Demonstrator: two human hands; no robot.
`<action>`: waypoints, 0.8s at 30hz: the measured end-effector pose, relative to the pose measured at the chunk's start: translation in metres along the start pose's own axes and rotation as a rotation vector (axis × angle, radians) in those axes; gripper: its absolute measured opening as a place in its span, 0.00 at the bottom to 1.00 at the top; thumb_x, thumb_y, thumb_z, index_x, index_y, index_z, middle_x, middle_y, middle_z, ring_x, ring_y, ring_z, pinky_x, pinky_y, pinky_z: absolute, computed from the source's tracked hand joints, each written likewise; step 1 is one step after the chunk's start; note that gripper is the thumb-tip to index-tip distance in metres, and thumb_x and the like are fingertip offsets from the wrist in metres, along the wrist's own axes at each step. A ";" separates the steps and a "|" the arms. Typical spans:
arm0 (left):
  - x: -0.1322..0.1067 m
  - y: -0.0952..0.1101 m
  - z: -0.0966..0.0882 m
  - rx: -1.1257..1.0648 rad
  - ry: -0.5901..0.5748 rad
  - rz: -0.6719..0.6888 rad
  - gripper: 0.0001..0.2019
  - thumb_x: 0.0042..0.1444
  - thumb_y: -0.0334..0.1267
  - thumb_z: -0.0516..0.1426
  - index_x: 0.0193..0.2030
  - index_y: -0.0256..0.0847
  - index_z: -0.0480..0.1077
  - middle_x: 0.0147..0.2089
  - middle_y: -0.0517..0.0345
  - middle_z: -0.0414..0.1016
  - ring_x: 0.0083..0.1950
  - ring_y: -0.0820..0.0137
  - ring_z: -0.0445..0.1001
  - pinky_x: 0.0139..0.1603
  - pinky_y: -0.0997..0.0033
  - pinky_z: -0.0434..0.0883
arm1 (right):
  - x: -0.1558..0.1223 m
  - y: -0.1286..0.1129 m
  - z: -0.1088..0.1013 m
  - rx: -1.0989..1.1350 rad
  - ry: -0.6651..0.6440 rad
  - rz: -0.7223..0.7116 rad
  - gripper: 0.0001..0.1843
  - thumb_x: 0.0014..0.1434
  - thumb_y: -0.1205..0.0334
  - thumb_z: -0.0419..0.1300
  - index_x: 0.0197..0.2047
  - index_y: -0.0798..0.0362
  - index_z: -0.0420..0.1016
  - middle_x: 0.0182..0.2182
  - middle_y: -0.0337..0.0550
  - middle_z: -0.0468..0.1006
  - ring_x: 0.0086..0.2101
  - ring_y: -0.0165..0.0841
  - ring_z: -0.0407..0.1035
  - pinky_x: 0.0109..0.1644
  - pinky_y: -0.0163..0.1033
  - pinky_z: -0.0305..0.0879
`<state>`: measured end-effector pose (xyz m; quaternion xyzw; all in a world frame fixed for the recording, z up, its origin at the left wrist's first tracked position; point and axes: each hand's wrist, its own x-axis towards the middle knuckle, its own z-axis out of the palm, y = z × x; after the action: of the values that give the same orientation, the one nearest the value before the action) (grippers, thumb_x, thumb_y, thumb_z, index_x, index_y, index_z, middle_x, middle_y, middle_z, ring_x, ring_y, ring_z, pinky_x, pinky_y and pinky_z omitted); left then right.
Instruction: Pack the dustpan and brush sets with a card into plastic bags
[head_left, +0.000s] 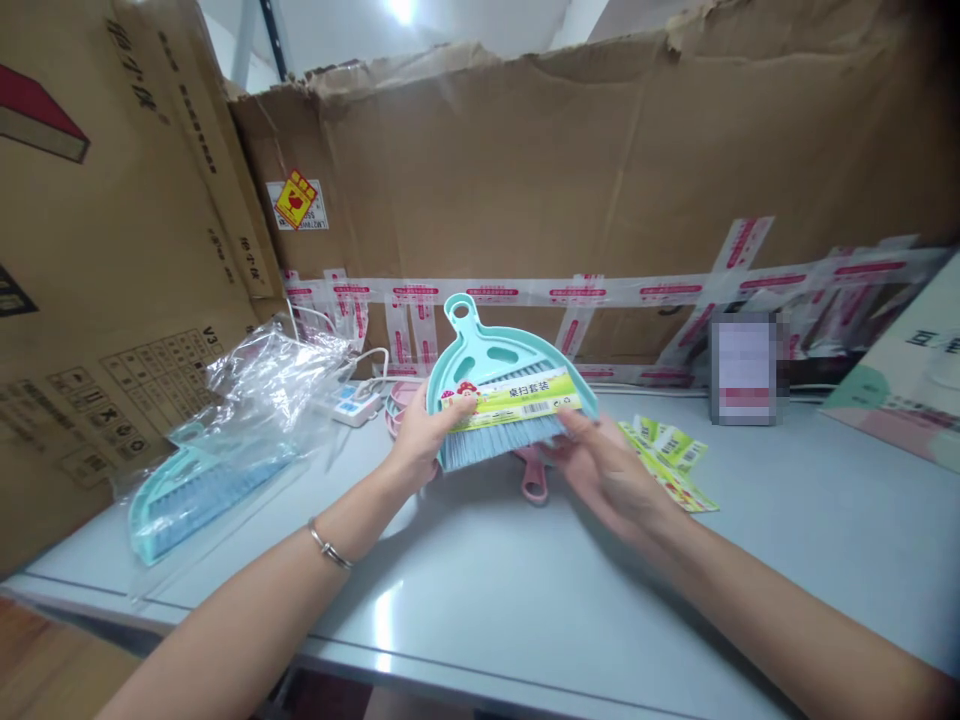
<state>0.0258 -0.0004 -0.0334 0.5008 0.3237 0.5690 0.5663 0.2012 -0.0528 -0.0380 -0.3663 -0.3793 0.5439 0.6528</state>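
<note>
I hold a teal mini dustpan-and-brush set (489, 362) upright above the grey table (525, 600), its green paper label band (517, 397) wrapped across the front and blue bristles pointing down. My left hand (424, 435) grips its left edge, thumb on the label. My right hand (604, 470) pinches the right end of the label and bristles from below. A pink dustpan (534, 482) lies on the table beneath and behind the set, mostly hidden.
A second teal set (187, 495) in a clear plastic bag (270, 385) lies at the left. Loose green labels (667, 460) lie at the right. A white power strip (352, 403), taped cardboard walls (600, 180) and a printed box (911, 375) ring the table.
</note>
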 end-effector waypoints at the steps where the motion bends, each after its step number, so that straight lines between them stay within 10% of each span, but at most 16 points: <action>1: -0.002 -0.001 0.001 -0.005 -0.007 0.022 0.25 0.43 0.40 0.66 0.48 0.39 0.66 0.48 0.49 0.75 0.47 0.61 0.75 0.47 0.60 0.73 | -0.003 0.003 0.004 0.042 -0.083 0.112 0.33 0.42 0.51 0.70 0.50 0.46 0.63 0.49 0.45 0.72 0.42 0.37 0.70 0.39 0.40 0.68; 10: -0.006 0.010 0.005 0.346 -0.127 0.267 0.31 0.49 0.45 0.62 0.58 0.43 0.58 0.52 0.48 0.71 0.51 0.62 0.72 0.50 0.61 0.71 | -0.011 0.001 0.014 0.180 0.005 0.108 0.32 0.36 0.59 0.74 0.46 0.51 0.70 0.34 0.41 0.79 0.26 0.32 0.70 0.21 0.34 0.65; 14: 0.015 0.053 -0.047 1.032 0.193 0.598 0.24 0.57 0.46 0.54 0.57 0.38 0.60 0.56 0.41 0.67 0.57 0.57 0.66 0.59 0.52 0.62 | -0.011 -0.001 0.006 0.132 -0.043 0.079 0.25 0.39 0.56 0.73 0.41 0.53 0.72 0.34 0.43 0.79 0.23 0.33 0.69 0.18 0.36 0.63; 17: 0.023 0.076 -0.105 1.606 0.593 0.371 0.22 0.54 0.43 0.56 0.54 0.33 0.64 0.63 0.31 0.57 0.66 0.41 0.51 0.60 0.36 0.50 | -0.010 0.002 0.001 0.110 -0.063 0.095 0.21 0.42 0.55 0.72 0.37 0.55 0.71 0.32 0.44 0.79 0.23 0.35 0.70 0.17 0.36 0.63; 21: 0.021 0.089 -0.152 1.815 0.618 -0.121 0.16 0.49 0.39 0.58 0.44 0.35 0.72 0.56 0.30 0.68 0.58 0.39 0.62 0.50 0.42 0.61 | -0.010 0.006 -0.002 0.104 -0.045 0.154 0.21 0.42 0.60 0.72 0.39 0.53 0.71 0.32 0.43 0.79 0.25 0.35 0.71 0.19 0.36 0.65; 24: 0.019 0.096 -0.149 1.811 0.644 0.029 0.13 0.55 0.34 0.50 0.40 0.37 0.74 0.47 0.37 0.75 0.52 0.48 0.69 0.49 0.46 0.61 | -0.010 0.006 -0.002 0.096 -0.036 0.163 0.24 0.42 0.61 0.72 0.43 0.53 0.71 0.32 0.43 0.79 0.26 0.37 0.72 0.19 0.37 0.66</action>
<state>-0.1414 0.0335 0.0169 0.5719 0.7742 0.2203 -0.1583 0.1996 -0.0618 -0.0454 -0.3543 -0.3333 0.6194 0.6162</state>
